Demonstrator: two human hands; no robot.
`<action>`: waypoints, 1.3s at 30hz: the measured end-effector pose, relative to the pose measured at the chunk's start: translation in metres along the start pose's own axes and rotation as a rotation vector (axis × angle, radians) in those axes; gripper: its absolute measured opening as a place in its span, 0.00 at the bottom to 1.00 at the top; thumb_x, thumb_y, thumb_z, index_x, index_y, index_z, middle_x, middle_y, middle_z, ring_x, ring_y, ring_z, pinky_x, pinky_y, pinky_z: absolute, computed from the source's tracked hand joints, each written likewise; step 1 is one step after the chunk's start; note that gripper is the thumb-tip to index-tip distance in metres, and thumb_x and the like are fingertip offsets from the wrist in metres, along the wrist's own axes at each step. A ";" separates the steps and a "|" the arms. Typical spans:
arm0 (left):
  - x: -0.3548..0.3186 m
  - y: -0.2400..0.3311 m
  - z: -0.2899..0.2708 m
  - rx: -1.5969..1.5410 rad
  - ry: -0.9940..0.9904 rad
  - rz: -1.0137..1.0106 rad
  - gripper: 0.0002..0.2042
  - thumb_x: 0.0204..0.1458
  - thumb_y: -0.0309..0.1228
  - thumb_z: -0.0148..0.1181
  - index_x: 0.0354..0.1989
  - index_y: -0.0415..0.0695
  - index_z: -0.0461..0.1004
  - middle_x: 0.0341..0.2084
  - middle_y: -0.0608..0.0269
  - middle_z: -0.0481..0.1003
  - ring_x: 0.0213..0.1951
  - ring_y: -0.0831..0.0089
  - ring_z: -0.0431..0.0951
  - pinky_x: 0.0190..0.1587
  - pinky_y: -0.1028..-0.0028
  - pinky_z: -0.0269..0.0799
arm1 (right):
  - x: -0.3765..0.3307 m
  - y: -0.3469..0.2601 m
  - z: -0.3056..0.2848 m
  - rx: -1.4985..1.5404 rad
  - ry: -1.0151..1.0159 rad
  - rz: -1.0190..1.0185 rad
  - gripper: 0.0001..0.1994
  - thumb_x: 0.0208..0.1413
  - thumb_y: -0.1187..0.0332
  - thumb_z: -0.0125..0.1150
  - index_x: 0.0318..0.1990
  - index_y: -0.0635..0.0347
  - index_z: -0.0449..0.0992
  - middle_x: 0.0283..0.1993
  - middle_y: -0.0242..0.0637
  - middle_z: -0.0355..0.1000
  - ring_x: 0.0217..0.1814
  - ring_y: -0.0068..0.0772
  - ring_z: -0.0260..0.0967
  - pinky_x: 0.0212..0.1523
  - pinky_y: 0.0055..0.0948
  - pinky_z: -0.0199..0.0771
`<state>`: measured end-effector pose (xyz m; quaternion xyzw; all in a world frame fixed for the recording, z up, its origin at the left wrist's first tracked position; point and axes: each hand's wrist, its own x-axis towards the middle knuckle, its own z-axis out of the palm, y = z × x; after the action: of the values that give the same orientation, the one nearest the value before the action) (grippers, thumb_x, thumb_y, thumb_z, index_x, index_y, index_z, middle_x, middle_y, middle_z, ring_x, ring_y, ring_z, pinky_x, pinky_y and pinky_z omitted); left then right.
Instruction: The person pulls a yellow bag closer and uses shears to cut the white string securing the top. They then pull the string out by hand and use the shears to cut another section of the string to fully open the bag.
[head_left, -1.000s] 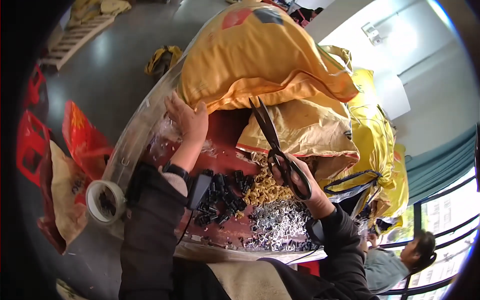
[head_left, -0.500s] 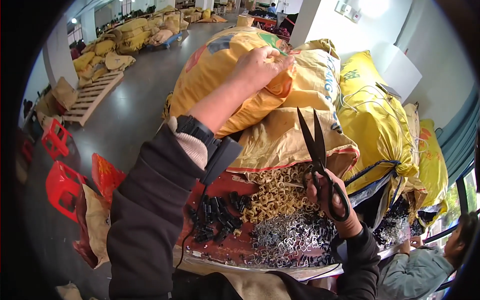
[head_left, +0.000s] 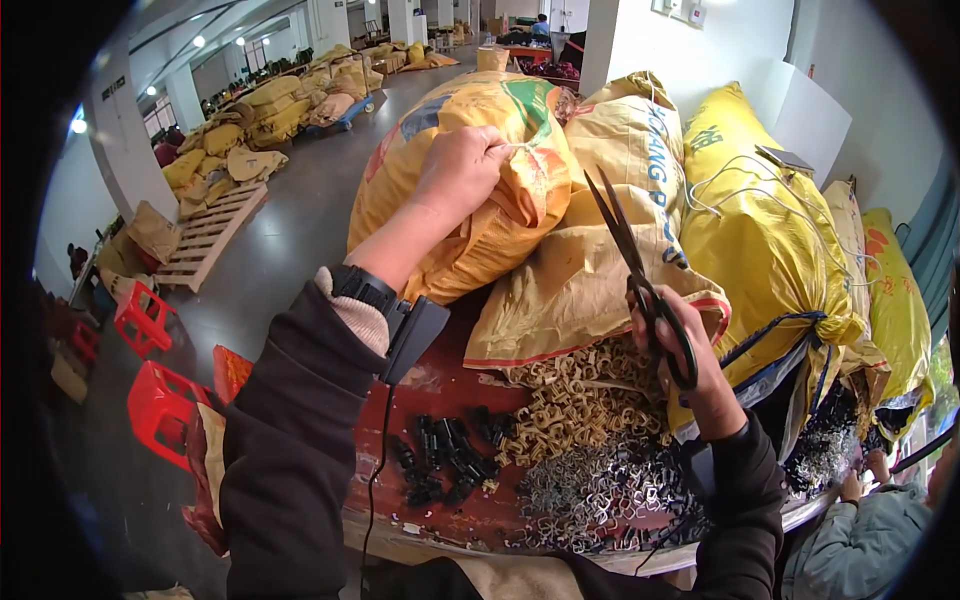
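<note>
A full orange woven sack (head_left: 450, 230) leans at the middle of the table, its upper right side bunched into folds. My left hand (head_left: 465, 168) is closed in a pinch at those folds; exactly what lies between the fingertips is too small to make out, but the sack's cloth pulls toward them. Black-handled scissors (head_left: 632, 248) sit in my right hand (head_left: 700, 350), fingers through the loops. Their blades point up and left, slightly parted, in front of a tan sack (head_left: 590, 300) with a red-edged mouth. No cloth shows between the blades.
On the red tabletop (head_left: 450, 375) lie tan clips (head_left: 570, 410), silvery metal pieces (head_left: 590, 490) and black parts (head_left: 440, 450). Yellow sacks (head_left: 760, 230) stand right. Another person (head_left: 860, 540) works at lower right. Red stools (head_left: 160, 410) and a pallet (head_left: 215, 235) are left.
My left hand has moved left and slightly down, drawing the orange sack's folds along. The scissor blades have come closer together, and the view has shifted.
</note>
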<state>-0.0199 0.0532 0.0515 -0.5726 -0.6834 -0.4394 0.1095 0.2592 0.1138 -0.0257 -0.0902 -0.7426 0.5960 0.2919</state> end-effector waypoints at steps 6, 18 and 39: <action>0.006 -0.001 -0.013 0.024 0.088 0.030 0.08 0.45 0.32 0.52 0.25 0.40 0.73 0.22 0.51 0.72 0.28 0.58 0.73 0.31 0.67 0.66 | 0.040 -0.017 -0.006 -0.361 0.133 -0.010 0.22 0.42 0.58 0.57 0.41 0.66 0.65 0.22 0.25 0.58 0.23 0.16 0.54 0.25 0.16 0.55; 0.016 0.003 -0.026 0.129 0.047 0.022 0.08 0.47 0.32 0.51 0.27 0.38 0.71 0.18 0.57 0.71 0.22 0.76 0.69 0.29 0.75 0.64 | 0.084 -0.015 -0.001 -0.941 0.188 -0.246 0.26 0.36 0.55 0.62 0.39 0.66 0.66 0.20 0.34 0.57 0.20 0.25 0.54 0.23 0.26 0.57; -0.016 0.011 -0.013 0.447 0.229 0.436 0.04 0.46 0.29 0.49 0.23 0.43 0.66 0.21 0.58 0.68 0.24 0.58 0.71 0.26 0.64 0.67 | 0.103 -0.002 0.016 -0.986 0.279 -0.257 0.24 0.39 0.55 0.58 0.40 0.64 0.67 0.26 0.39 0.63 0.27 0.37 0.63 0.28 0.32 0.62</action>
<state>-0.0096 0.0323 0.0544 -0.6140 -0.6077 -0.3065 0.3997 0.1674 0.1493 0.0083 -0.2036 -0.8939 0.1177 0.3816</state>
